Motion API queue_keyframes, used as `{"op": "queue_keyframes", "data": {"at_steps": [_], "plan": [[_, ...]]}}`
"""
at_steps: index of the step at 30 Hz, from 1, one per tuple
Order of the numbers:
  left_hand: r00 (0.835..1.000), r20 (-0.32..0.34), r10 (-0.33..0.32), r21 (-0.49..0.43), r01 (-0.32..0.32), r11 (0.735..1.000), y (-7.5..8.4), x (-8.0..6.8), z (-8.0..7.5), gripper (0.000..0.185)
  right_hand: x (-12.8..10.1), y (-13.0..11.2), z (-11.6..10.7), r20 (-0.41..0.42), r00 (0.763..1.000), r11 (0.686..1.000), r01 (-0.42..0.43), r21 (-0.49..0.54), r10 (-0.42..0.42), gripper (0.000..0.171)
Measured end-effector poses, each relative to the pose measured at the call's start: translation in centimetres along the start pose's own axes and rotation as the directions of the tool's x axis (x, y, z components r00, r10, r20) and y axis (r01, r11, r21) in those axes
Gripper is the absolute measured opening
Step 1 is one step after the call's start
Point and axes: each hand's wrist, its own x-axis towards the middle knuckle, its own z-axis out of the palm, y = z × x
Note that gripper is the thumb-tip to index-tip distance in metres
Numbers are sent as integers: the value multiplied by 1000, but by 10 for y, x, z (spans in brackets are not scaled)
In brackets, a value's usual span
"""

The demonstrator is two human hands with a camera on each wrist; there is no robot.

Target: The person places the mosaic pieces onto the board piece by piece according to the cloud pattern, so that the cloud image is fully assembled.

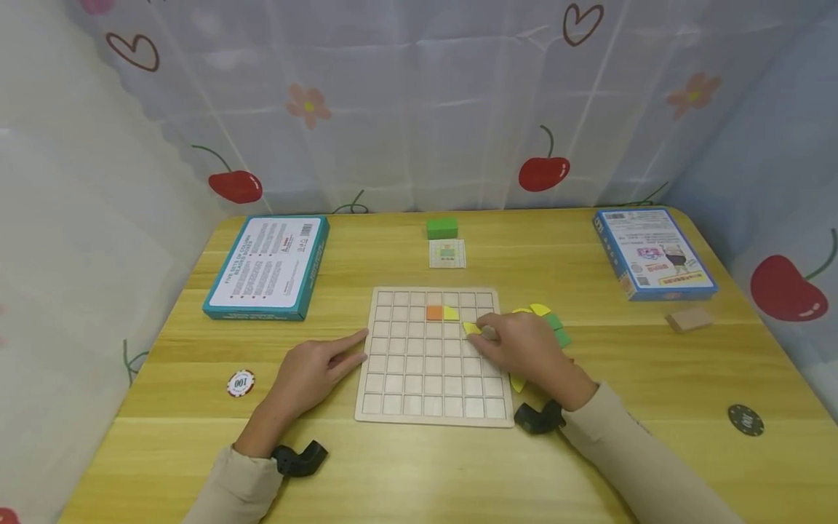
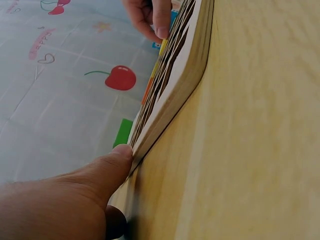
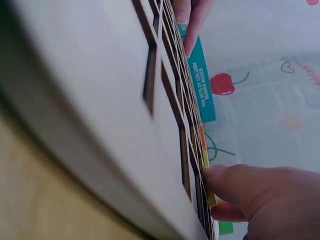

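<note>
While you sit at the yellow wooden table (image 1: 419, 466), this is what lies before you, from largest to smallest.

Table: it carries 2 flat boxes, a teal box (image 1: 268, 266) far left and a blue box (image 1: 651, 252) far right.

Grid board (image 1: 433, 354): 1 pale wooden board of square cells lies flat in the middle, just in front of you. It looks stiff and light; I judge it would slide if nudged, so bracing its edge suits it.

Left hand (image 1: 313, 375): your fingers are stretched out and relaxed, holding nothing, with 1 fingertip (image 2: 119, 156) pressed against the board's left edge.

Right hand (image 1: 524, 349): it rests over the board's right side, and its fingertips pinch a yellow piece (image 1: 472, 328) on the third row.

Yellow piece: small, thin and flat, probably painted wood, so likely light, hard and a bit slippery. Take it by its edges, as you do now.

Pieces set in the board: 2, an orange square (image 1: 434, 313) and a yellow quarter-round (image 1: 451, 314), touching side by side in the second row.

Loose pieces (image 1: 550, 320): yellow and green ones lie just right of the board, partly hidden by your hand, so I cannot count them.

Beyond the board: 1 green block (image 1: 441, 228) and 1 pattern card (image 1: 447, 253).

Wooden block (image 1: 689, 319): 1, near the blue box.

Chips: 2, a white chip (image 1: 240, 383) on the left and a dark chip (image 1: 745, 420) on the right.
</note>
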Motion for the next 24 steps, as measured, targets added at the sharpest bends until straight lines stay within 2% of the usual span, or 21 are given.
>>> {"op": "queue_keyframes", "data": {"at_steps": [8, 16, 24], "plan": [[1000, -9, 10, -3, -10, 1000, 0, -1, 0, 42, -2, -1, -2, 3, 1000, 998, -11, 65, 11, 22], [1000, -1, 4, 1, -4, 1000, 0, -1, 0, 42, -6, 10, -6, -7, 1000, 990, -11, 141, 12, 18], [1000, 1, 2, 6, -2, 1000, 0, 0, 1, 42, -29, 20, -18, 51, 998, 971, -43, 237, 32, 12]]}}
